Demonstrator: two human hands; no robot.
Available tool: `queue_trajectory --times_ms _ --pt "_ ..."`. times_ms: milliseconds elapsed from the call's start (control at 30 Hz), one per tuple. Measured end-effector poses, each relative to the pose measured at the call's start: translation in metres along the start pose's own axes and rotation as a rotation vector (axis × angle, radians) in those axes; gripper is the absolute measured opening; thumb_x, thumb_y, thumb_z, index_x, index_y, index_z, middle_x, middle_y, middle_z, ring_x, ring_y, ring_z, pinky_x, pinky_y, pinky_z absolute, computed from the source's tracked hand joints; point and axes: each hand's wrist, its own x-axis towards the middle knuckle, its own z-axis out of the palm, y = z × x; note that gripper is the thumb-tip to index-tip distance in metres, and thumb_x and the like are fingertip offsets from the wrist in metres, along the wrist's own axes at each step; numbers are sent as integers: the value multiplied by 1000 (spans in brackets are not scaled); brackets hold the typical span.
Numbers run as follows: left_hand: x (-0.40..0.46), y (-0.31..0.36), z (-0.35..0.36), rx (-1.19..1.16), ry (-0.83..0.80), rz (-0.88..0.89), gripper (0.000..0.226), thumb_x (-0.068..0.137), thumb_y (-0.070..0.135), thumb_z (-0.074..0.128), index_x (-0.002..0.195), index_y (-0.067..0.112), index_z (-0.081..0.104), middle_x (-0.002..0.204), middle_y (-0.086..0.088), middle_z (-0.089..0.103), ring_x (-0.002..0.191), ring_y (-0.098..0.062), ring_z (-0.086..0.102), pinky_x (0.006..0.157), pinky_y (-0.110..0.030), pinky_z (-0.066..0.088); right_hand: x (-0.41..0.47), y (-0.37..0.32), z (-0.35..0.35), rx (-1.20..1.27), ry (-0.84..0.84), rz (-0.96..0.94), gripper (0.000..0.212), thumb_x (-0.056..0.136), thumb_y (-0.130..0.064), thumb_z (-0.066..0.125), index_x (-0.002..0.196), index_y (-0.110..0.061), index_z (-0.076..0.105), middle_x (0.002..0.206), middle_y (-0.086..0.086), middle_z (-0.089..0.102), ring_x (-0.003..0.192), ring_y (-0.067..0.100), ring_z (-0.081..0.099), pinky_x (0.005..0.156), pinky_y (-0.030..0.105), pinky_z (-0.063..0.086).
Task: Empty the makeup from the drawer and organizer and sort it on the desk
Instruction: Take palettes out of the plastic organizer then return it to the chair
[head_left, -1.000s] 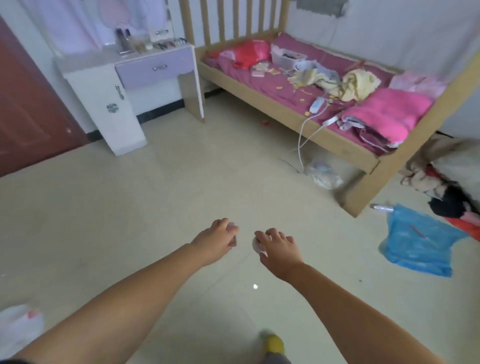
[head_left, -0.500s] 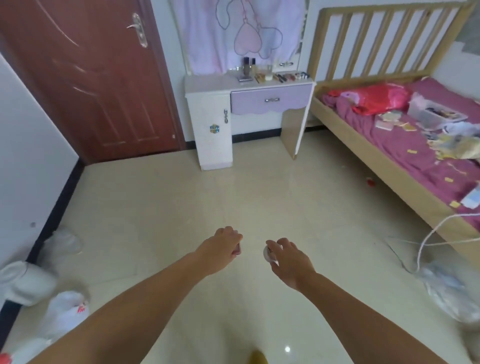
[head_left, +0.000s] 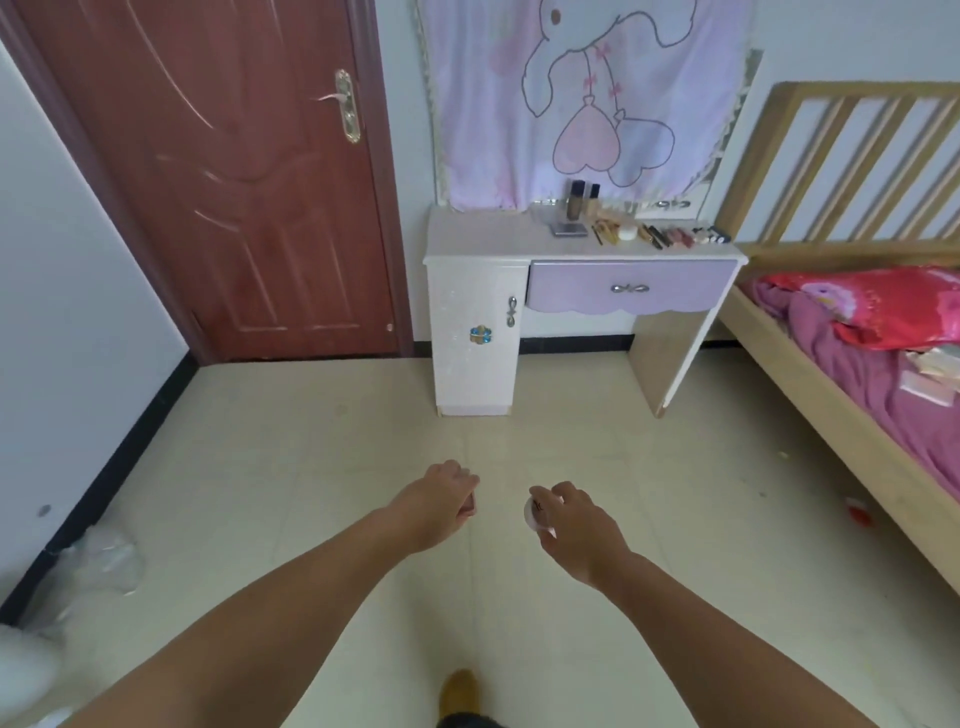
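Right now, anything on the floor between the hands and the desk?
No. In the head view, only bare tile floor lies between the left hand, right hand and desk.

Bench (head_left: 488, 236): white top, set against the far wall, purple drawer (head_left: 631, 287) under the top at right, white cupboard door (head_left: 475, 332) at left. Makeup is laid in a row along the back right of the top: two dark bottles (head_left: 583, 200) upright, a flat compact (head_left: 568, 229) just in front of them, a small white jar (head_left: 627, 233), then pencils and tubes (head_left: 670, 236) lying side by side toward the right edge.

Floor (head_left: 311, 467): pale tiles. Clear plastic wrapping (head_left: 101, 564) is seen crumpled by the left wall; a small red scrap (head_left: 857, 514) lies near the bed (head_left: 831, 395). On the bed, a purple sheet, a red pillow (head_left: 878, 306) and flat packets (head_left: 935, 371) are noted.
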Motion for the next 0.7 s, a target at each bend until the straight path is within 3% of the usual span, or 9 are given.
queue_trajectory --times_ms 367,467,700 --pt "266 -95 -62 22 -61 45 37 96 28 47 128 10 45 124 -11 43 112 -26 47 90 -33 43 250 85 -84 13 7 81 47 91 -22 47 137 -23 37 132 3 43 118 25 47 89 36 48" --pt "341 -122 -68 9 -33 31 39 95 26 49 130 9 44 125 -11 43 116 -27 44 93 -39 44 326 115 -100 -18 27 42 45 91 -23 48 135 -22 40 131 4 45 115 25 48 86 35 49" --pt "502 -172 -93 -46 20 -22 36 94 25 51 124 6 48 119 -13 45 112 -30 47 90 -34 45 494 187 -155 -72 -23 -25 44 93 -25 47 135 -20 39 131 5 44 118 26 46 89 36 47"
